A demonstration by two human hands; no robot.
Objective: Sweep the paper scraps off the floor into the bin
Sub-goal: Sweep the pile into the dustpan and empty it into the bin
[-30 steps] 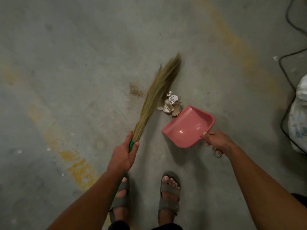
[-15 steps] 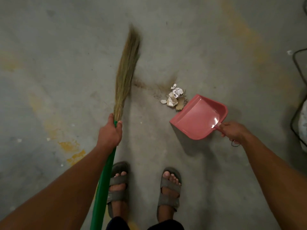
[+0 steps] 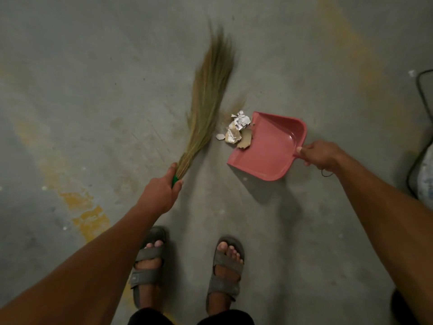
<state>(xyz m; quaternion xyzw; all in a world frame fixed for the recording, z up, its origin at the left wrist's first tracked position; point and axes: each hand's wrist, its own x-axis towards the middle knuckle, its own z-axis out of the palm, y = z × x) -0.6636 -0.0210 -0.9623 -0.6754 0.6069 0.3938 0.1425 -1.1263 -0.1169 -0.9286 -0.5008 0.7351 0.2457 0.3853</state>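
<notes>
moved: straw broom with green handle [image 3: 206, 109] swung right to beside the crumpled paper scraps [image 3: 236, 131]
left hand [image 3: 161, 191]: gripped broom
right hand [image 3: 321, 156]: held pink plastic dustpan [image 3: 269, 148], lip touching scraps on concrete floor [image 3: 93, 90]

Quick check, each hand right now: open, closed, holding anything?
Left hand: closed, gripping the broom at its green handle.
Right hand: closed, gripping the pink dustpan by its handle.

The broom [image 3: 208, 102] has swung back from eleven o'clock toward the paper scraps [image 3: 236, 130]; the dustpan [image 3: 269, 146] now touches them.
</notes>
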